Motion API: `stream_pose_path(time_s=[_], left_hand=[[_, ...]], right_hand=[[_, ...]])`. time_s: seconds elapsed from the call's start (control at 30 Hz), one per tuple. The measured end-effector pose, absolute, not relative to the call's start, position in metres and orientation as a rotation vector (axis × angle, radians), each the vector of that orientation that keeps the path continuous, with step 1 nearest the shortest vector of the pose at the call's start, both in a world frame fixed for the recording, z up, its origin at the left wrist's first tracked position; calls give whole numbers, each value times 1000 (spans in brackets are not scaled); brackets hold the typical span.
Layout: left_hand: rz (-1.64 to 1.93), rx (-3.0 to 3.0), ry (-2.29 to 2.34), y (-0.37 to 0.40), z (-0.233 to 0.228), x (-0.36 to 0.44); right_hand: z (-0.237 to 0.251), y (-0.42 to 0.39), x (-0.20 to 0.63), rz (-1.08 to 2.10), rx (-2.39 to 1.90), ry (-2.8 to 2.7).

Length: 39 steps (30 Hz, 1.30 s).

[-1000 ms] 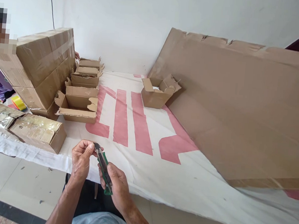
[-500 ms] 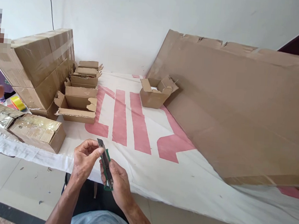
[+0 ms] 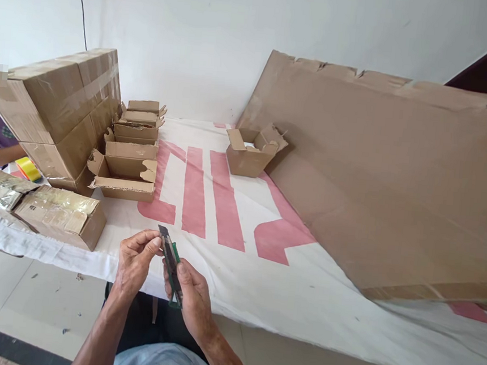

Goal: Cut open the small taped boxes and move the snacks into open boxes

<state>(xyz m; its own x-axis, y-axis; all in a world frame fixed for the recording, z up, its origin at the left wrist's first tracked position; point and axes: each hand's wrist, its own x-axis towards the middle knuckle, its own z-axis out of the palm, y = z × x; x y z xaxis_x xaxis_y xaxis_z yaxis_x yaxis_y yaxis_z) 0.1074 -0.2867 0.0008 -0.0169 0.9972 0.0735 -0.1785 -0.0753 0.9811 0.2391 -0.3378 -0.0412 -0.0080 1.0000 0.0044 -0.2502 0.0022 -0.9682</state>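
A green-handled utility knife (image 3: 173,267) is held over the near edge of the white cloth-covered table (image 3: 301,301). Its handle is gripped in the right hand (image 3: 191,297), closed around it, with the long axis running up and away, blade end toward the left hand (image 3: 134,261). The left fingertips (image 3: 156,243) are pinched narrowly just beside the blade tip; contact cannot be told. Farther off, a small open brown cardboard box (image 3: 250,154) is seen with something white inside, and a row of open cartons (image 3: 131,150) whose contents are hidden.

knife (image 3: 172,264): you hold green plastic, dull metal blade
sheet (image 3: 397,179): matt brown cardboard
cloth (image 3: 229,244): white woven, red print
box (image 3: 59,214): glossy tape
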Motion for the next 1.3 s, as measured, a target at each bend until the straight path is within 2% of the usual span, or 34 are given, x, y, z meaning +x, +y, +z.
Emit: stream_pose_path(time_s=[0.13, 0.33, 0.7, 1.3], left_hand=[[1524, 1271, 1108, -289, -3, 110], [1733, 1910, 1224, -292, 5, 115], [1696, 2305, 1230, -283, 9, 114], [1821, 2118, 1213, -298, 4, 129]], right_hand=[[-42, -337, 240, 1287, -1024, -1053], [-43, -338, 239, 1204, -1060, -1104], [-38, -337, 236, 835, -1150, -1313], [-31, -335, 229, 907, -1095, -1219]])
